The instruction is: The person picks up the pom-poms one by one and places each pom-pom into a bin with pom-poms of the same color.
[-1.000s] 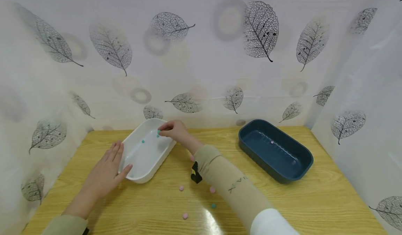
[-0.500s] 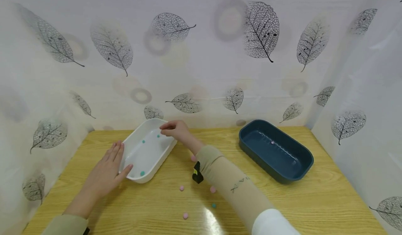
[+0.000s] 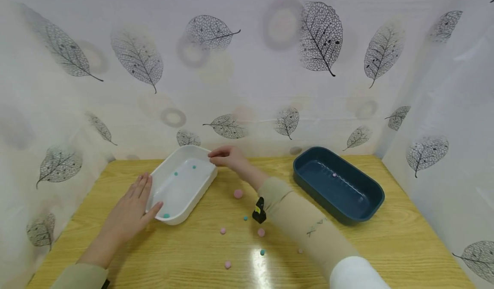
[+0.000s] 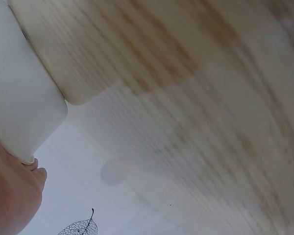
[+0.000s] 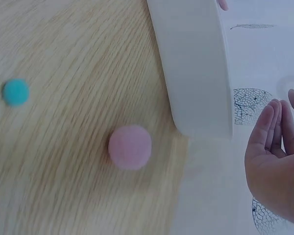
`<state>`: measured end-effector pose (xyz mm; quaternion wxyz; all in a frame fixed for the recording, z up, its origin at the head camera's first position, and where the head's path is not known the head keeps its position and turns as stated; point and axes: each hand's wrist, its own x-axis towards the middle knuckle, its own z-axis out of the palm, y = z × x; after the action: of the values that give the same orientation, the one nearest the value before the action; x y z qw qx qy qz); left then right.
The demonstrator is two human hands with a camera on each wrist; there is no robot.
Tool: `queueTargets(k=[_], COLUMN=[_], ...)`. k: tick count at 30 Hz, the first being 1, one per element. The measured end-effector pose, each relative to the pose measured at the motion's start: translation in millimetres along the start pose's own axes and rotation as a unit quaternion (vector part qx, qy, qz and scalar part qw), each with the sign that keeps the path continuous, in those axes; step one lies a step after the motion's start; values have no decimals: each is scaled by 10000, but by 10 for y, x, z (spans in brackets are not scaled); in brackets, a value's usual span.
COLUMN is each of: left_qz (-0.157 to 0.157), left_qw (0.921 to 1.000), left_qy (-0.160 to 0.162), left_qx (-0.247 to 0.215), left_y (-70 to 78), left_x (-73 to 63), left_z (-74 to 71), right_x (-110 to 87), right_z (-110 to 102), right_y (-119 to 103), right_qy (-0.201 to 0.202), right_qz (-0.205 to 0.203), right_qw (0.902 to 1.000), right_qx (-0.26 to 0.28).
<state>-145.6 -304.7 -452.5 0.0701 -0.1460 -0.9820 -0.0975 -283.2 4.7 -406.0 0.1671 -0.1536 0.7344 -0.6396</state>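
My left hand (image 3: 129, 212) rests along the left side of a white oblong dish (image 3: 181, 194), fingers straight and thumb over its near end. Inside the dish are a teal pompom-like ball (image 3: 166, 215) near the thumb and two smaller teal balls, one mid-floor (image 3: 176, 173) and one farther back (image 3: 194, 167). My right hand (image 3: 231, 158) hovers at the dish's far right rim. In the right wrist view its fingers (image 5: 264, 127) are loosely bent with nothing between them. Below that hand, a pink ball (image 5: 130, 147) lies on the wooden table.
A dark blue oblong dish (image 3: 339, 190) stands at the right with a small pink ball (image 3: 334, 175) inside. Several pink and teal balls, including a teal one (image 3: 262, 252) and a pink one (image 3: 227, 264), lie scattered on the table (image 3: 173, 254). A leaf-print curtain (image 3: 254, 79) encloses the back and sides.
My right hand has let go of a teal ball, which rolled to the white dish's near end. That hand then moved right, to the rim. My left hand has stayed put.
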Motion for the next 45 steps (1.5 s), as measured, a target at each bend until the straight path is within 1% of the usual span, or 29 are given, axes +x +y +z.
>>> queueTargets(k=[4,10,13,21,26,31,35,40,45], left_qz=[-29,-63,-68,54,67,-11,-33,-45,-78], left_qw=[10000,9999,9999,10000,10000,10000,9999,9998,9997], left_qy=[-37,-96,-128,11,31,-62,-83,-170,-215], left_qx=[-20,-8,-1,-27,-28,-70,-62,-43,-69], left_y=[7,11,5,-8,-13,-5,-5,-3,4], left_x=[9,17,18,0,5,7,6,6,7], left_z=[-23,-42,-31,7,15,-4,-10,-6,-11], right_x=[-86,-223,-313,-564,-712,-841,-897,-953,-1015], right_z=[-127,-318,-405,-567,-615,-600,-589,-608,-629], right_y=[-5,36,63,152,229,326,424,546,626], right_qy=[-72,-220,-316,-564,-550,-557,-611,-803,-865], right_qz=[-17,-124,-68,83,250,304,338,231,332], right_qw=[10000,9992,9985,9953,9916,9870,9850,9825,9824], right_qx=[-26,-317,-437,-783,-1140,-1480,-1581,-1663,-1623])
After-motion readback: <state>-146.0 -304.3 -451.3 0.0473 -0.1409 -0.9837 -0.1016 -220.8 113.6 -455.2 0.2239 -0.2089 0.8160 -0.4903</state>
